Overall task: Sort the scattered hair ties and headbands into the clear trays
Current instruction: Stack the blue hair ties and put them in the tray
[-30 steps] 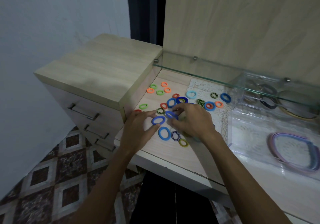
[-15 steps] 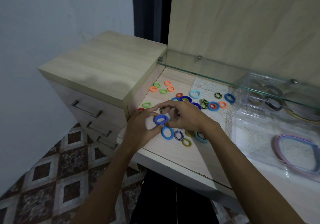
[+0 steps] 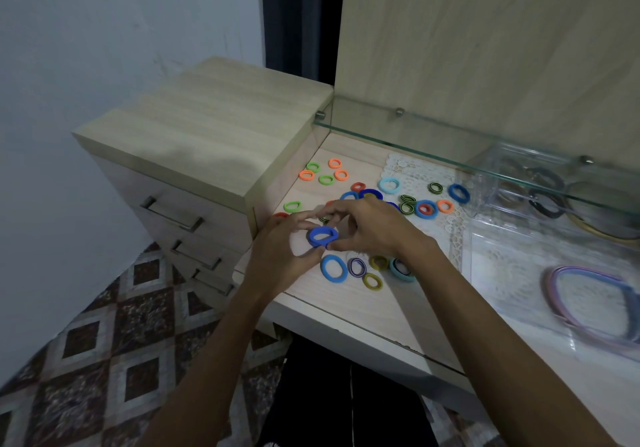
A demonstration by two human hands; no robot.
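Observation:
A dark blue hair tie (image 3: 322, 236), seemingly a small stack, is pinched between my left hand (image 3: 282, 252) and my right hand (image 3: 372, 227), lifted just above the wooden desk (image 3: 346, 304). Several more hair ties lie scattered on the desk: a lighter blue one (image 3: 333, 268) below my hands, orange and green ones (image 3: 325, 173) at the back left, blue and striped ones (image 3: 426, 201) behind my right hand. A clear tray (image 3: 512, 273) at the right holds pastel headbands (image 3: 595, 304). A second clear tray (image 3: 540, 190) behind it holds dark headbands.
A glass shelf (image 3: 450, 150) runs over the back of the desk, above the far tray. A drawer cabinet (image 3: 207, 135) stands taller at the left. A white lace mat (image 3: 433, 228) lies under some ties. Patterned tiled floor below.
Both hands have lifted the dark blue hair tie off the desk and closed in around it. The view has shifted slightly.

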